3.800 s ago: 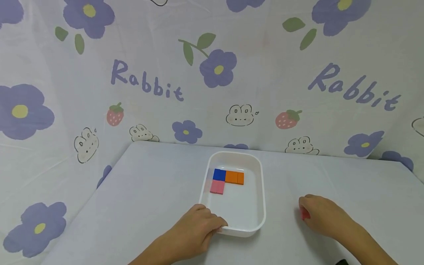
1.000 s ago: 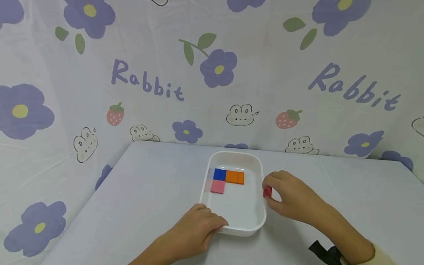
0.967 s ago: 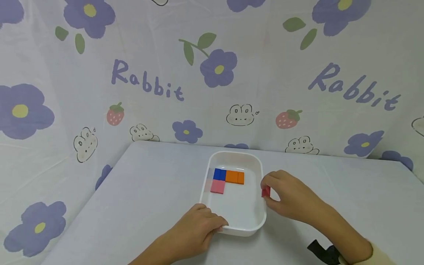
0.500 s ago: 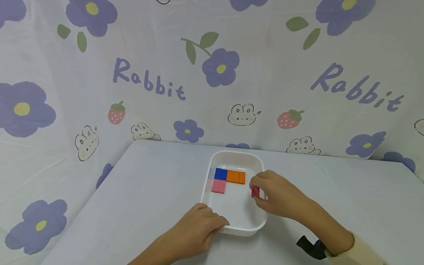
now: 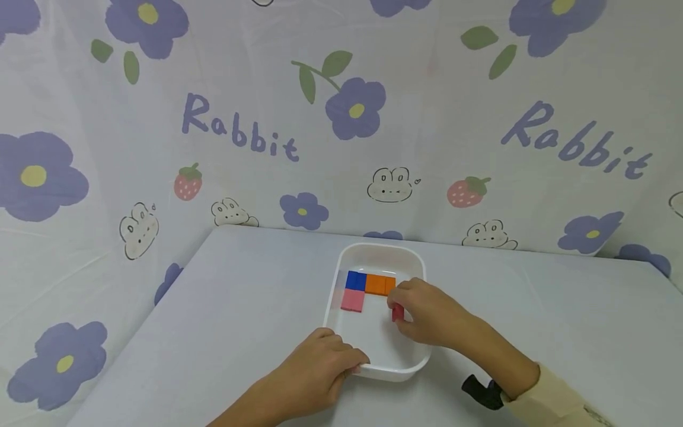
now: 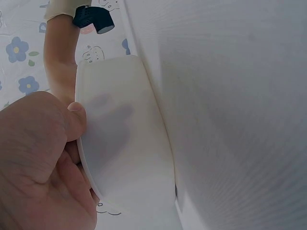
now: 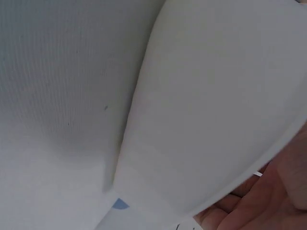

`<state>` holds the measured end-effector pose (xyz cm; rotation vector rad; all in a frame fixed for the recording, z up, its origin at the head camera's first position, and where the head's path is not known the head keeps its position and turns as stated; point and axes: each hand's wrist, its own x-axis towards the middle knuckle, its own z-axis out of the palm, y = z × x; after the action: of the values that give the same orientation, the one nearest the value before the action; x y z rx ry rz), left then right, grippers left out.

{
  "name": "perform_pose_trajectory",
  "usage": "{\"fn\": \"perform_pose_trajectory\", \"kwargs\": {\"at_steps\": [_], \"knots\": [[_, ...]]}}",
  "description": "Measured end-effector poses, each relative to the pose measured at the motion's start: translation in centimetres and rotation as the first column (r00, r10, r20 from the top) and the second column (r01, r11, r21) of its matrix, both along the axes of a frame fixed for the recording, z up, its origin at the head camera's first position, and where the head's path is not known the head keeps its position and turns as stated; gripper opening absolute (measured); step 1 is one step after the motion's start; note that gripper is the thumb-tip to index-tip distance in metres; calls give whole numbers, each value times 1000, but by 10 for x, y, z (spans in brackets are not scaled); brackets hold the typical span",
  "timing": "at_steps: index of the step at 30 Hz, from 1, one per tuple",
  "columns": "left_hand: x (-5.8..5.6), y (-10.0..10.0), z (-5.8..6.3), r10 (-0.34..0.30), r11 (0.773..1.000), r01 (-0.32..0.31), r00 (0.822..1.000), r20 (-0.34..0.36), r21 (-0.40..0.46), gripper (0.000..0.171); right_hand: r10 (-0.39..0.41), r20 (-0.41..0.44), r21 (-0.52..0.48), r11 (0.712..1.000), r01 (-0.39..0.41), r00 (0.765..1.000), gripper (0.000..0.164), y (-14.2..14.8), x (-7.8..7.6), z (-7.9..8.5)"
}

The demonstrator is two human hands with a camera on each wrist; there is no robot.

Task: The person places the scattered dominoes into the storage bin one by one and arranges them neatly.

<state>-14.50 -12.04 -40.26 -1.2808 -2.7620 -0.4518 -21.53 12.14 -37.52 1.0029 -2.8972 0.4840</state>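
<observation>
In the head view a white tray stands on the table. My left hand grips its rim at the near left corner; in the left wrist view, the thumb lies at the rim. Over the tray's right half, my right hand pinches a small red block between thumb and fingers. Flat blocks lie side by side on the tray floor: blue, orange and pink. The red block is just below the orange ones in this view. In the right wrist view the tray wall hides the block.
A white cloth covers the table. Behind it hangs a patterned curtain with flowers and rabbits. A black strap piece sticks out at the right wrist, by a cream sleeve.
My right hand has carried the red block leftward from the table at the right, across the tray's right rim and in near the orange blocks. The left hand and tray have stayed put.
</observation>
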Motion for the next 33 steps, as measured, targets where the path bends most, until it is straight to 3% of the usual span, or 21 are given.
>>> {"fn": "perform_pose_trajectory", "kwargs": {"at_steps": [14,28,33], "knots": [[0,-1,-2,-19,1000,19,997,-73,10,16,13,23,85,996,-15,1000,18,-15,-11,-16],[0,-1,-1,-8,1000,9,999,-38,6,16,47,-17,137,990,-45,999,17,-28,-12,-22],[-1,-1,0,-5,1000,5,1000,-9,-2,18,45,-49,134,990,-38,998,16,-22,-9,-17]]}}
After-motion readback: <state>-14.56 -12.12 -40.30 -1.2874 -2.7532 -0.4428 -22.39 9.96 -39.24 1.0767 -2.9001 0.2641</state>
